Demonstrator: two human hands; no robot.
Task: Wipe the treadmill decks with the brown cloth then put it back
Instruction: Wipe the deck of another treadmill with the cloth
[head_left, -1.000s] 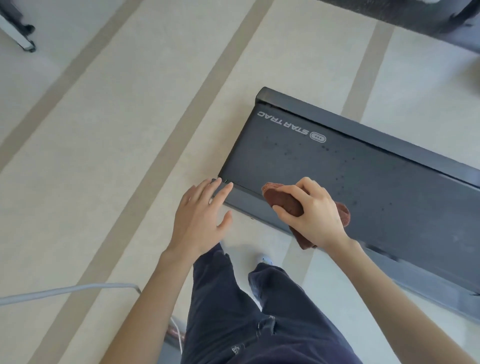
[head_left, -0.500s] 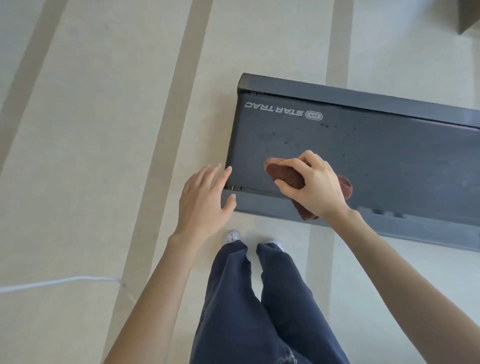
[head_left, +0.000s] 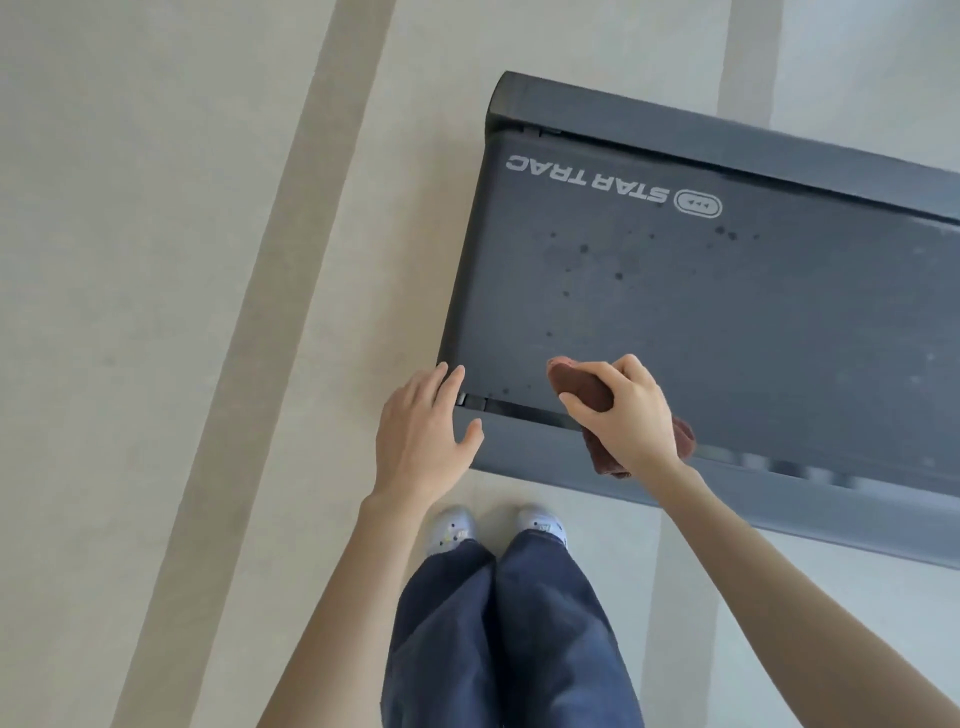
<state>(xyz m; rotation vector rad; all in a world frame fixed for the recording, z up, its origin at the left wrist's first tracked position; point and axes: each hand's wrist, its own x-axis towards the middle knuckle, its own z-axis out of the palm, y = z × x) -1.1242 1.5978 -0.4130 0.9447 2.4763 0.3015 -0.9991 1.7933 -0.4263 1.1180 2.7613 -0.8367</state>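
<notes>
- The right hand (head_left: 626, 415) grips the brown cloth (head_left: 584, 389), fingers curled over it and thumb tucked underneath.
- The cloth sits bunched on the near edge of the treadmill deck (head_left: 727, 322), partly over the belt and partly over the side rail (head_left: 779, 499).
- The left hand (head_left: 421, 431) is spread open with its fingers straight; the fingertips lie at the deck's near corner, though I can't tell whether they press on it.
- Dark spots dot the belt beyond the cloth, below the "STAR TRAC" logo (head_left: 587, 179).
- The person stands just beside the rail, in pale shoes (head_left: 452, 525) and dark blue trousers (head_left: 498, 634), on a beige floor (head_left: 156, 312) with darker stripes.
</notes>
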